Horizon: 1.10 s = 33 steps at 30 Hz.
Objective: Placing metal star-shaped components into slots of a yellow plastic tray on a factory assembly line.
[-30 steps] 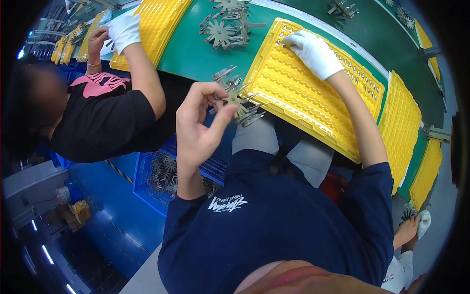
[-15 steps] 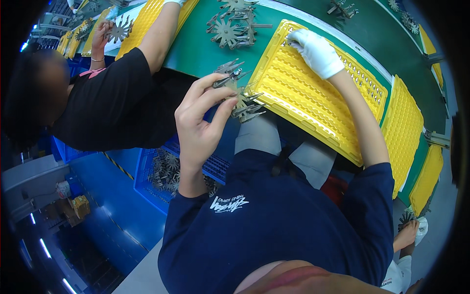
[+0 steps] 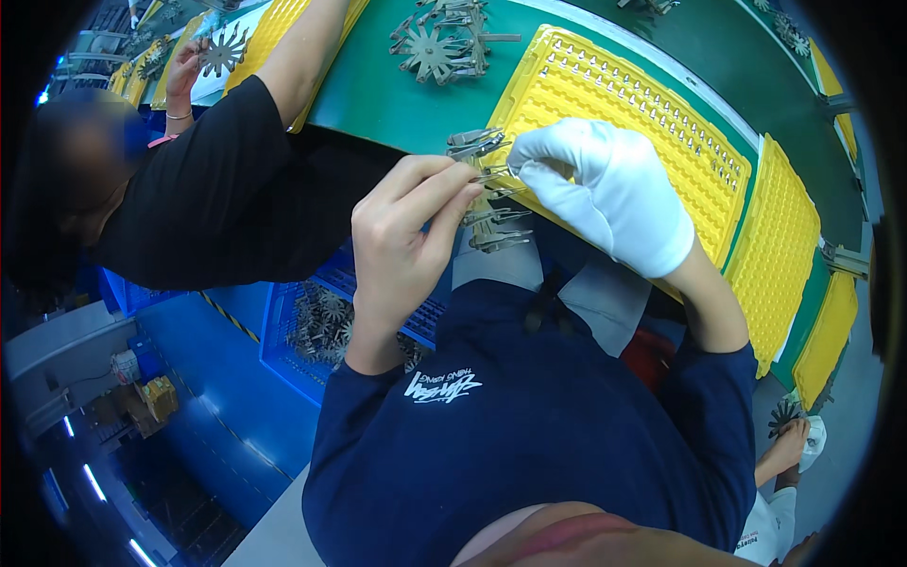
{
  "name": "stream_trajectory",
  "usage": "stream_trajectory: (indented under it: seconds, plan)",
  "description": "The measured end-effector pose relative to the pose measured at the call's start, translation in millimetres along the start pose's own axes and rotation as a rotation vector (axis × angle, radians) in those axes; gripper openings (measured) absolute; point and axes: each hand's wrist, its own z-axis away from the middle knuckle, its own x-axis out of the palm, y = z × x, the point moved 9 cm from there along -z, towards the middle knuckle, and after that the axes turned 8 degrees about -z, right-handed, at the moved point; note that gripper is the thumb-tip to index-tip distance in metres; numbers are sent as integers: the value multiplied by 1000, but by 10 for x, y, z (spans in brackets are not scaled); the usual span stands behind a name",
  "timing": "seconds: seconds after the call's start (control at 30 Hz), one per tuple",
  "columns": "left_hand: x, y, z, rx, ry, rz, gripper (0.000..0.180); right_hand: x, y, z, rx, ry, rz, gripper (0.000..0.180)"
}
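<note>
My bare left hand point(image 3: 406, 222) is closed around a metal star-shaped rack with spring clips point(image 3: 491, 225), holding it before my body. Its clips point to the right. My right hand point(image 3: 605, 189), in a white glove, is pinched at the tip of one clip on that rack. Whatever lies between the gloved fingertips is hidden. Under and beyond the right hand is a yellow ridged tray point(image 3: 557, 118), where small pointed silver parts point(image 3: 642, 99) stand in rows along the far side and right end.
More star-shaped clip racks point(image 3: 435, 52) lie on the green table point(image 3: 364, 99). Another yellow tray point(image 3: 779, 246) is at the right. Beside me on the left, a person in black point(image 3: 208, 198) holds a similar rack. A blue crate point(image 3: 274, 345) of racks stands low at the left.
My right hand has come from the tray's far left corner back to the clip rack. The left hand with the rack has shifted slightly right and nearer.
</note>
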Motion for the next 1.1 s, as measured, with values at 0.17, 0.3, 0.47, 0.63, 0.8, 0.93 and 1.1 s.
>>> stream_trajectory:
  seconds: [0.17,0.3,0.47,0.63,0.8,0.93,1.1]
  plan:
    - [3,96,17,81,12,5,12,24,-73,69,30,-1,70,10]
    - [1,166,28,132,9,-5,12,20,-127,87,8,-11,116,13]
    - [55,227,16,117,-43,-12,13,48,-157,117,-23,-9,183,16]
    - [90,171,33,99,-4,-32,13,167,-195,103,-144,-36,275,21]
    - [29,-208,181,-123,-36,117,20,-63,-178,6,-167,96,315,16]
    - [-28,-448,269,-346,76,571,21,-172,986,-152,77,83,395,19]
    - [-153,-520,318,-306,74,658,19,74,1721,-339,88,-142,426,20]
